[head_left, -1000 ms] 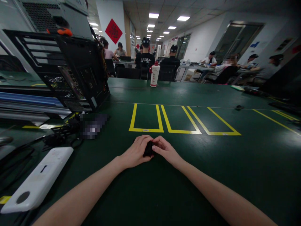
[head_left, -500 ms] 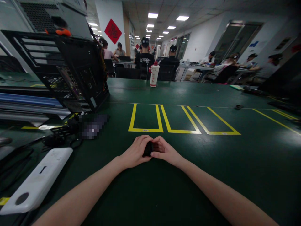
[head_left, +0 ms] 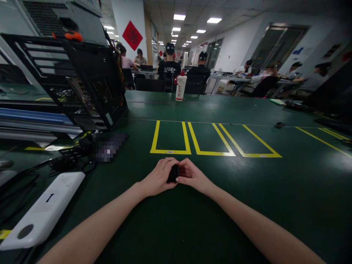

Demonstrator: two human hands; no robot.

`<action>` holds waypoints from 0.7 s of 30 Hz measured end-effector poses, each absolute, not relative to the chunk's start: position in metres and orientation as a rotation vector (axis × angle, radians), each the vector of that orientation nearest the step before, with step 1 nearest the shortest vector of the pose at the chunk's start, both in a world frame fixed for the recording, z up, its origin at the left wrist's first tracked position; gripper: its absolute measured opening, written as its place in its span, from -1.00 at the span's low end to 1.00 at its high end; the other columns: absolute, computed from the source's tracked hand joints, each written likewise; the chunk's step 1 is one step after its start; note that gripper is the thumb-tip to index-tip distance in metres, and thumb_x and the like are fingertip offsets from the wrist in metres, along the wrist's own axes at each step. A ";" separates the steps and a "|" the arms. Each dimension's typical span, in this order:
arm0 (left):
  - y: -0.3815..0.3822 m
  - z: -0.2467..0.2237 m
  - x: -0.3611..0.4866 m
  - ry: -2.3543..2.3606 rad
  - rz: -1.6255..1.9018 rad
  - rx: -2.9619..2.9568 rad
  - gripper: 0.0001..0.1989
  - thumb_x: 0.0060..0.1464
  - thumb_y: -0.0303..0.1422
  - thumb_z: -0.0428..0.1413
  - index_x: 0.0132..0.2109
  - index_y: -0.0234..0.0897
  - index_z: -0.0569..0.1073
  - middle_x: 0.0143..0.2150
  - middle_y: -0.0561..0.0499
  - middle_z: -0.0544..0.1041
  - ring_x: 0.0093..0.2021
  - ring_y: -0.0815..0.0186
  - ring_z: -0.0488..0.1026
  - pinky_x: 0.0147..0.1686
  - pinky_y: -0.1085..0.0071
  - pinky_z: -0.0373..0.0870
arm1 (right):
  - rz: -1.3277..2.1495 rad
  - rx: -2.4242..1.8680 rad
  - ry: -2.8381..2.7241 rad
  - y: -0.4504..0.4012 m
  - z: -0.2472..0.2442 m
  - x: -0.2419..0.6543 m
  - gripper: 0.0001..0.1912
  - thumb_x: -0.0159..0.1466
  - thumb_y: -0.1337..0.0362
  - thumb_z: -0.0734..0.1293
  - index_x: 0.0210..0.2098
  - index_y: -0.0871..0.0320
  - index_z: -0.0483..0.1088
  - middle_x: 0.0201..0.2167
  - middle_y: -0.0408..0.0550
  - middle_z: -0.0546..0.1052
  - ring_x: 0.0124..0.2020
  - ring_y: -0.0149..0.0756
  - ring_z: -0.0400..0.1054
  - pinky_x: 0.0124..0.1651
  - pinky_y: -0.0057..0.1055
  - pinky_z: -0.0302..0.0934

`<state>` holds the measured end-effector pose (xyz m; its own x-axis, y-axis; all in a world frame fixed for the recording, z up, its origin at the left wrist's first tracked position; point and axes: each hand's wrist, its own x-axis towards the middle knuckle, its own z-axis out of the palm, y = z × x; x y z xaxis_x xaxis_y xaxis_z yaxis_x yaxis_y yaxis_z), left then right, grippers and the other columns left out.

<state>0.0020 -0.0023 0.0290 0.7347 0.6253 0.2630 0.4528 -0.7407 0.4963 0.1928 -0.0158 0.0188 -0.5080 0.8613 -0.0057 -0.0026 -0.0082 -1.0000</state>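
Note:
A small black object (head_left: 173,173) is held low over or on the green table, between my two hands; its kind does not show. My left hand (head_left: 158,178) wraps round its left side, fingers over the top and thumb below. From the other side my right hand (head_left: 194,177) closes on it, thumb tip at its lower right edge and fingers bent behind. Much of the object is hidden by the fingers. Just beyond the hands, yellow tape (head_left: 170,151) marks open-topped boxes on the green tabletop (head_left: 176,223).
On the left stand an open black computer case (head_left: 93,84), black cables (head_left: 74,150) and a long white device (head_left: 44,209). A white bottle with a red cap (head_left: 180,88) stands at the far table edge. A small black ring-like item (head_left: 279,125) lies right. Several people sit beyond.

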 end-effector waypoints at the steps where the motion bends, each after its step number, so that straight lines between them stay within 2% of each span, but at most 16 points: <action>1: -0.002 0.028 0.002 0.824 0.589 2.535 -0.46 0.02 -0.35 0.08 0.10 -0.23 0.03 0.10 -0.14 0.17 0.10 0.12 0.15 0.06 0.10 0.16 | 1.606 -0.888 -1.575 -0.016 0.019 0.193 -0.64 0.06 0.31 0.38 -0.20 0.11 0.18 -0.14 -0.11 0.33 -0.06 -0.26 0.28 0.03 -0.18 0.17; 6: 0.000 0.022 0.003 0.823 0.659 2.538 -0.42 -0.01 -0.33 0.12 0.11 -0.21 0.02 0.10 -0.12 0.17 0.10 0.13 0.14 0.07 0.10 0.14 | 1.523 -0.990 -1.556 -0.015 0.017 0.190 -0.79 0.16 0.20 0.29 -0.24 0.11 0.22 -0.21 -0.11 0.36 -0.14 -0.25 0.31 -0.08 -0.18 0.23; 11: 0.000 0.022 0.002 0.822 0.638 2.526 -0.41 0.00 -0.33 0.11 0.12 -0.19 0.01 0.10 -0.11 0.17 0.09 0.13 0.16 0.04 0.10 0.19 | 1.532 -1.061 -1.574 -0.014 0.016 0.190 -0.71 0.17 0.23 0.28 -0.12 0.10 0.21 -0.13 -0.07 0.34 -0.06 -0.23 0.26 0.01 -0.15 0.17; 17: 0.000 0.020 0.002 0.836 0.653 2.529 -0.41 -0.04 -0.39 0.13 0.09 -0.21 0.04 0.08 -0.12 0.18 0.07 0.12 0.17 0.05 0.08 0.16 | 1.618 -0.872 -1.575 -0.016 0.016 0.192 -0.63 0.06 0.32 0.38 -0.19 0.11 0.19 -0.12 -0.10 0.33 -0.05 -0.26 0.27 0.04 -0.18 0.16; 21: 0.000 0.020 0.003 0.822 0.661 2.547 -0.42 -0.02 -0.35 0.12 0.11 -0.23 0.04 0.09 -0.13 0.17 0.09 0.14 0.15 0.07 0.12 0.14 | 1.565 -0.943 -1.557 -0.017 0.017 0.191 -0.76 0.14 0.24 0.31 -0.21 0.10 0.21 -0.16 -0.10 0.34 -0.11 -0.25 0.29 -0.06 -0.19 0.23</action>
<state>0.0028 0.0000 0.0200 0.7179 0.6210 0.3146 0.4411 -0.7554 0.4846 0.1907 -0.0170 0.0166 -0.4697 0.8828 -0.0070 0.0024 -0.0067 -1.0000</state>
